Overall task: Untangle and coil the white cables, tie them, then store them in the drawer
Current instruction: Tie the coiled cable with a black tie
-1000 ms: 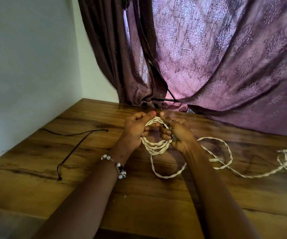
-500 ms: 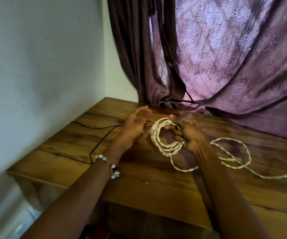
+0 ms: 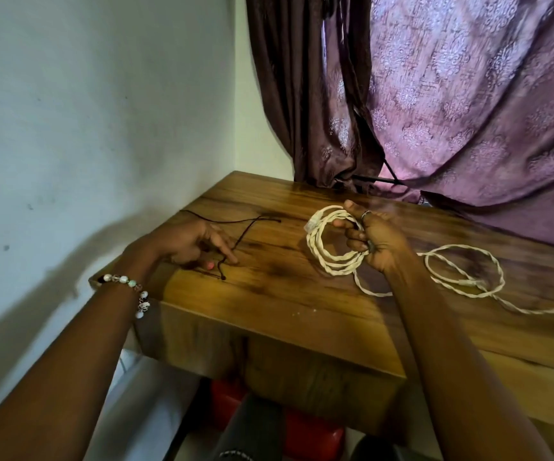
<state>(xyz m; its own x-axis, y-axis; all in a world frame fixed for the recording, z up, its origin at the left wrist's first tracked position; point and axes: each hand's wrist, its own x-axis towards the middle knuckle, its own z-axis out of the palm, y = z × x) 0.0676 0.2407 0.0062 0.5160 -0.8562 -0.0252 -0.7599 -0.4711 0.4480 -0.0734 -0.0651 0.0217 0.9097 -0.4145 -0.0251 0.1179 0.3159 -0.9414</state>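
A coil of white twisted cable (image 3: pixel 322 258) is held upright just above the wooden table (image 3: pixel 288 314), and my right hand (image 3: pixel 373 237) grips it on its right side. The cable's loose length runs from the coil into a flat loop (image 3: pixel 499 271) and trails off the right edge of the view. My left hand (image 3: pixel 191 243) is down on the table's left part, apart from the coil. Its fingers are stretched out, with the tips on a thin black string (image 3: pixel 239 240) lying there. A beaded bracelet sits on the left wrist.
A purple patterned curtain (image 3: pixel 451 104) hangs behind the table and drapes onto its back edge. A pale wall (image 3: pixel 96 128) stands close on the left. Under the table front I see something red (image 3: pixel 305 430) and dark shapes.
My left hand let go of the coil and moved left and down onto the black string. The right hand keeps the coil alone. The view swung left and down.
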